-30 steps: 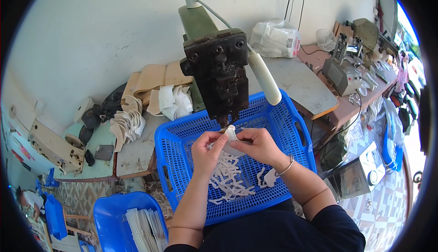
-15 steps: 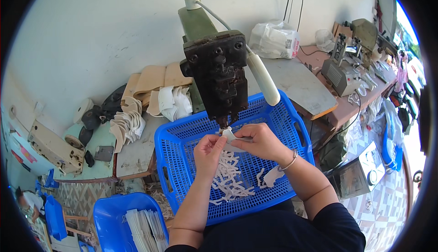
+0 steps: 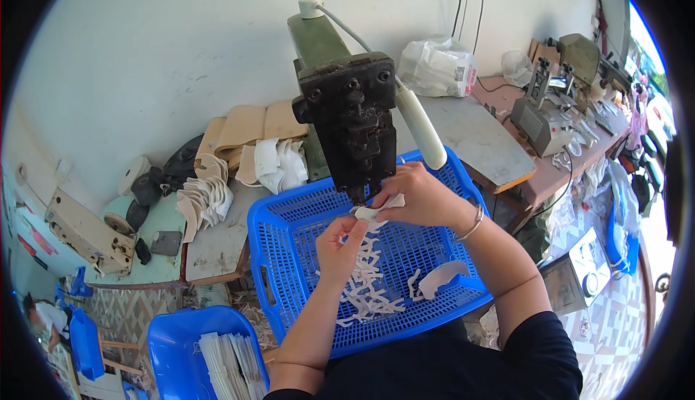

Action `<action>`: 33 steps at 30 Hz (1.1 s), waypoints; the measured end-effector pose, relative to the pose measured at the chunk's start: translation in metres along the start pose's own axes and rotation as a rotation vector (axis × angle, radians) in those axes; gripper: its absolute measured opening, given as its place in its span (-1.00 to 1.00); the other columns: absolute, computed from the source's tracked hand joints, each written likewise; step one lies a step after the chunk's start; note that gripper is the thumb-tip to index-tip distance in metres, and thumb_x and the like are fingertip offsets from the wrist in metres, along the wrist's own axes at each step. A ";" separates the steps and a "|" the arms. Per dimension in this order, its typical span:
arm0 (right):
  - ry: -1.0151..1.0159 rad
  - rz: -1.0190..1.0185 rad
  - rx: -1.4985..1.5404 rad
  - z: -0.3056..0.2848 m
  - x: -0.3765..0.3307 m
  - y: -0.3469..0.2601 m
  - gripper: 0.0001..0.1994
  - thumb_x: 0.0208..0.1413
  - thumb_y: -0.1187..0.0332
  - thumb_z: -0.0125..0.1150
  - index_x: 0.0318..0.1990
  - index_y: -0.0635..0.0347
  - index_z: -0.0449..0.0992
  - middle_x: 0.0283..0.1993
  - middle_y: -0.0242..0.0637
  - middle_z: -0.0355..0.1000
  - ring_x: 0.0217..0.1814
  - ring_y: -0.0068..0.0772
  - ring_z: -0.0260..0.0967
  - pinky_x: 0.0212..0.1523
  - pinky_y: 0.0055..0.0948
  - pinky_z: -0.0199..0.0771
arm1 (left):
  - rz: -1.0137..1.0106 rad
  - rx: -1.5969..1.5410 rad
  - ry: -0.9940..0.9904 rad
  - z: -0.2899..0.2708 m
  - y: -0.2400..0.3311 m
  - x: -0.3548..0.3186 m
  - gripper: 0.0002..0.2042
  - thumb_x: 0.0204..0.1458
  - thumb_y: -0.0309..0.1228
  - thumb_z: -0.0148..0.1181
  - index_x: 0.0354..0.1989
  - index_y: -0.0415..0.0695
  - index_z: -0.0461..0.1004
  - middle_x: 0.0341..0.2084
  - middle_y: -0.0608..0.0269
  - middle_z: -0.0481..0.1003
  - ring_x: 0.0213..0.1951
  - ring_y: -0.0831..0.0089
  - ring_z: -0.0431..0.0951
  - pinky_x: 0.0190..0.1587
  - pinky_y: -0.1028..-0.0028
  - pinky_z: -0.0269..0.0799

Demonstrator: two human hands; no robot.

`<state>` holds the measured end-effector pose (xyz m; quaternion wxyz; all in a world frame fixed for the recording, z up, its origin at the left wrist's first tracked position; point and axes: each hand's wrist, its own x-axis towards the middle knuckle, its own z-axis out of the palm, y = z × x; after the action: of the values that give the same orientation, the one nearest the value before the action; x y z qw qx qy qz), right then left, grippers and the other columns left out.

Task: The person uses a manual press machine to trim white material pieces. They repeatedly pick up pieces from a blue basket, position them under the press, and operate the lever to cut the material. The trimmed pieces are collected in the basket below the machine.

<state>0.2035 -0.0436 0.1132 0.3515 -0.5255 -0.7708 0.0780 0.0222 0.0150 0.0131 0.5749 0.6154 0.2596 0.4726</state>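
Under the dark metal head (image 3: 349, 114) of a green machine, both my hands hold a small white curved piece of sheet material (image 3: 368, 214). The thumb and fingers of my left hand (image 3: 339, 249) pinch its near left edge. My right hand (image 3: 420, 196), with a bangle on the wrist, grips its right side, fingers curled up close to the machine's tip. Below them is a blue plastic basket (image 3: 291, 314). Inside it lie many thin white offcut strips (image 3: 369, 284) and, toward the right, a larger curved white piece (image 3: 443, 278).
Stacked white pieces (image 3: 206, 197) and beige rolled sheets (image 3: 250, 131) sit on the left table. A blue tub (image 3: 170, 349) holds bundled white strips at lower left. A white machine handle (image 3: 423, 132) hangs right of the head. Another small machine (image 3: 539, 121) stands at right.
My right hand has moved up and slightly right, closer to the machine's tip. The white piece has turned and dropped a little. More of the larger piece in the basket shows.
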 end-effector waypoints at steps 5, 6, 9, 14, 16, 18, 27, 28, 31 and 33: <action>-0.129 0.117 0.045 -0.008 0.005 0.010 -0.84 -0.27 0.30 0.38 -0.48 0.10 0.59 -0.44 -0.41 0.48 -0.22 -0.42 0.34 0.15 -0.37 -0.01 | 0.009 0.066 0.000 0.006 0.002 -0.002 -0.86 -0.02 -0.42 0.22 -0.41 -0.27 0.49 -0.55 0.42 0.46 -0.45 0.72 0.34 -0.36 0.67 0.25; -0.133 0.132 0.062 -0.008 0.006 0.013 -0.84 -0.27 0.29 0.38 -0.49 0.09 0.59 -0.43 -0.42 0.48 -0.22 -0.42 0.34 0.15 -0.38 -0.01 | 0.017 0.105 0.005 0.008 0.006 -0.003 -0.86 -0.02 -0.42 0.22 -0.41 -0.27 0.49 -0.55 0.42 0.46 -0.46 0.72 0.34 -0.38 0.68 0.25; -0.153 0.158 0.098 -0.008 0.009 0.019 -0.79 -0.31 0.28 0.40 -0.46 0.10 0.56 -0.42 -0.43 0.48 -0.20 -0.40 0.34 0.15 -0.39 -0.01 | 0.023 0.104 0.008 0.011 0.007 -0.004 -0.87 0.02 -0.41 0.19 -0.43 -0.23 0.47 -0.57 0.45 0.43 -0.48 0.74 0.32 -0.40 0.70 0.20; -0.169 0.198 0.080 -0.006 0.020 0.027 -0.67 -0.37 0.27 0.43 -0.38 0.14 0.50 -0.41 -0.40 0.48 -0.22 -0.40 0.36 0.06 -0.40 0.13 | 0.017 0.033 0.011 0.015 0.004 -0.004 -0.87 0.03 -0.41 0.18 -0.44 -0.22 0.46 -0.57 0.47 0.43 -0.48 0.76 0.30 -0.40 0.72 0.18; -0.186 0.195 0.084 -0.008 0.024 0.030 -0.65 -0.40 0.29 0.45 -0.37 0.16 0.49 -0.41 -0.37 0.48 -0.25 -0.37 0.39 -0.05 -0.40 0.25 | 0.028 0.026 0.003 0.017 0.006 -0.004 -0.87 0.03 -0.42 0.18 -0.44 -0.22 0.46 -0.56 0.46 0.44 -0.48 0.77 0.31 -0.41 0.72 0.18; -0.221 0.216 0.120 -0.012 0.029 0.029 -0.63 -0.41 0.32 0.46 -0.37 0.18 0.49 -0.41 -0.34 0.47 -0.28 -0.33 0.41 -0.18 -0.41 0.36 | 0.024 0.041 0.016 0.019 0.010 -0.005 -0.87 0.03 -0.42 0.18 -0.43 -0.22 0.46 -0.56 0.46 0.44 -0.48 0.77 0.30 -0.41 0.72 0.17; -0.161 0.100 0.182 -0.014 0.029 0.017 -0.47 -0.41 0.31 0.49 -0.17 0.26 0.45 -0.25 -0.22 0.48 -0.22 -0.28 0.43 -0.19 -0.42 0.41 | 0.167 0.065 0.058 0.010 0.000 -0.008 -0.93 0.05 -0.52 0.12 -0.37 -0.27 0.45 -0.51 0.35 0.48 -0.45 0.73 0.38 -0.37 0.73 0.25; -0.066 0.021 0.182 -0.009 0.026 0.026 -0.44 -0.36 0.27 0.47 -0.13 0.31 0.41 -0.20 -0.20 0.45 -0.17 -0.30 0.41 -0.15 -0.42 0.40 | 0.200 0.068 0.037 0.005 0.000 -0.009 -0.94 0.04 -0.55 0.11 -0.36 -0.28 0.45 -0.49 0.30 0.50 -0.43 0.71 0.42 -0.35 0.72 0.29; 0.071 0.014 0.295 -0.001 -0.002 0.065 -0.37 -0.23 0.21 0.43 -0.01 0.40 0.33 -0.10 -0.19 0.39 -0.07 -0.37 0.36 -0.10 -0.43 0.39 | 0.199 -0.023 -0.054 -0.007 -0.006 -0.011 -0.97 0.05 -0.60 0.07 -0.35 -0.29 0.41 -0.45 0.25 0.48 -0.40 0.65 0.44 -0.31 0.66 0.34; -0.056 0.298 0.548 0.007 -0.021 0.060 -0.37 -0.16 0.23 0.40 0.05 0.38 0.29 -0.10 -0.25 0.39 -0.12 -0.45 0.37 -0.15 -0.47 0.42 | 0.158 -0.039 -0.147 -0.027 -0.012 -0.014 -0.95 0.06 -0.60 0.04 -0.32 -0.31 0.40 -0.43 0.23 0.48 -0.39 0.61 0.46 -0.27 0.62 0.36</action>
<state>0.2483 -0.0344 0.0688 0.4435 -0.5162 -0.6448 0.3480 -0.0045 0.0174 -0.0048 0.5652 0.6556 0.1580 0.4752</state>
